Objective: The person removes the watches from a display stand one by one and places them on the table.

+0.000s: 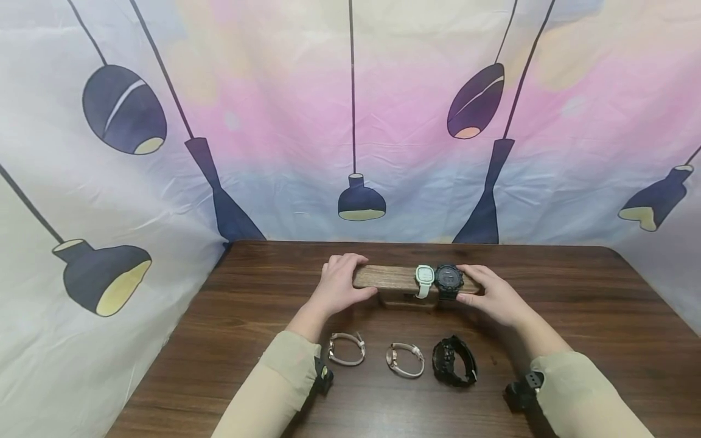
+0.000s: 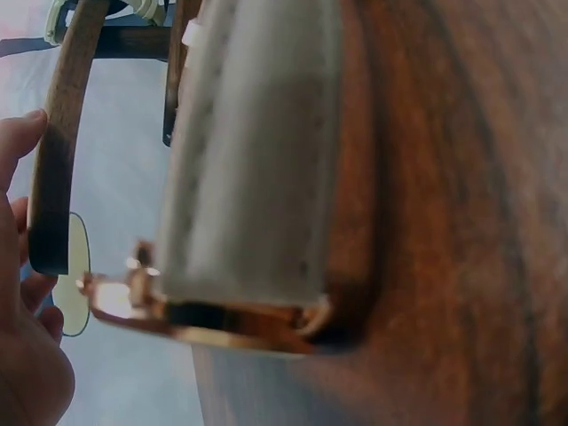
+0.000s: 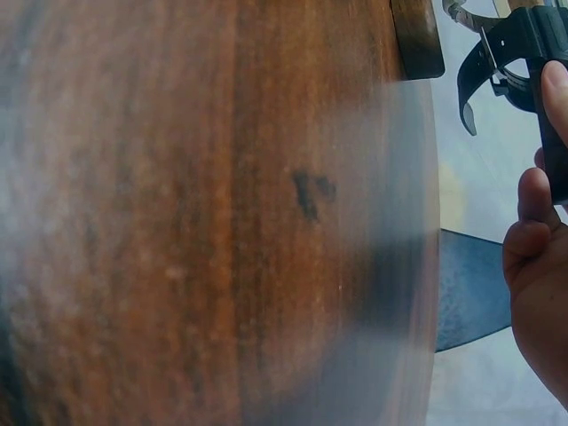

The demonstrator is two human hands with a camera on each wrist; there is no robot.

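soft glare, blurred watch strap (image 2: pixel 257 160)

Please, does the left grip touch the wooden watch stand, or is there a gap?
Touching. The left wrist view shows it: the thumb of the left grip lies against the edge of the wooden watch stand.

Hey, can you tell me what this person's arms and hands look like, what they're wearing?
The left hand and right hand are bare, without gloves. Plain, pale beige sleeves stop short of them, with a small, blocky black device near the end of each.
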